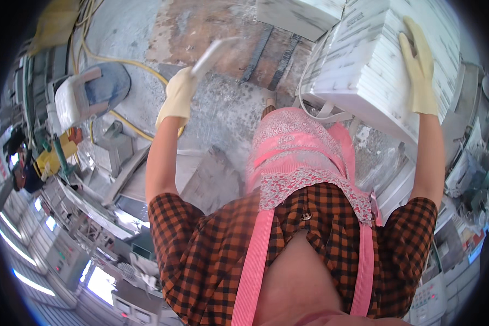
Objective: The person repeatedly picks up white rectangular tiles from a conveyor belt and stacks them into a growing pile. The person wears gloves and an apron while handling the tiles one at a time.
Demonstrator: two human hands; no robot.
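My left hand, in a cream rubber glove, is closed round one end of a pale flat strip. The strip is long and narrow, blurred by motion, and points up and to the right; its exact kind I cannot tell. On the right, my right hand, gloved alike, lies with fingers spread on a stack of white, grey-streaked marble-like slabs. The slabs stand packed face to face, with many thin edges showing. A pale strap curves round the near lower corner of the stack.
Another white streaked block stands beyond the stack. Dark bars lie on the worn brown and grey floor. Yellow hose runs near a blue and white rounded object at left. A grey block sits by my left arm.
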